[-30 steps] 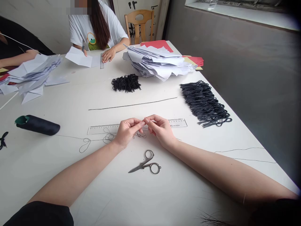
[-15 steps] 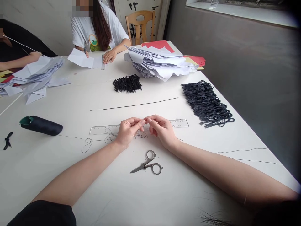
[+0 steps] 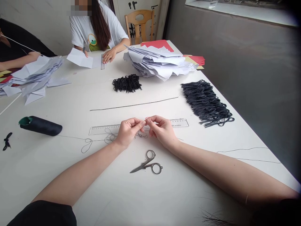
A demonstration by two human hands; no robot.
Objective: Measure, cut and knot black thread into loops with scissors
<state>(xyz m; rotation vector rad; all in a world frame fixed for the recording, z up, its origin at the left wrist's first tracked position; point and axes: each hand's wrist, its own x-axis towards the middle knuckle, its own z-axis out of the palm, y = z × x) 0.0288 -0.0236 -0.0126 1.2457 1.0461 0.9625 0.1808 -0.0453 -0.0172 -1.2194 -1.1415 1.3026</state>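
Note:
My left hand (image 3: 129, 131) and my right hand (image 3: 162, 130) meet fingertip to fingertip over a clear ruler (image 3: 180, 122), both pinching. Between them is dark thread (image 3: 110, 135), whose loose loops lie under and left of the hands; the pinched bit itself is mostly hidden by the fingers. The thread runs left to a dark spool (image 3: 42, 125) lying on its side. Closer to me, a pair of metal scissors (image 3: 146, 163) rests with its handles apart. Beyond the ruler stretches one straight dark cord (image 3: 134, 104).
Bundled dark cord loops (image 3: 207, 103) lie at the right, and a smaller black bundle (image 3: 127, 83) farther back. A tall paper stack (image 3: 160, 62) stands behind. Another paper pile (image 3: 42, 73) is at left. Across the table (image 3: 77, 172), a person holds paper and a ruler.
My right fingertips have shifted slightly, the thumb and index finger still together. The left hand keeps its pinch in nearly the same place. Objects on the table stay where they were.

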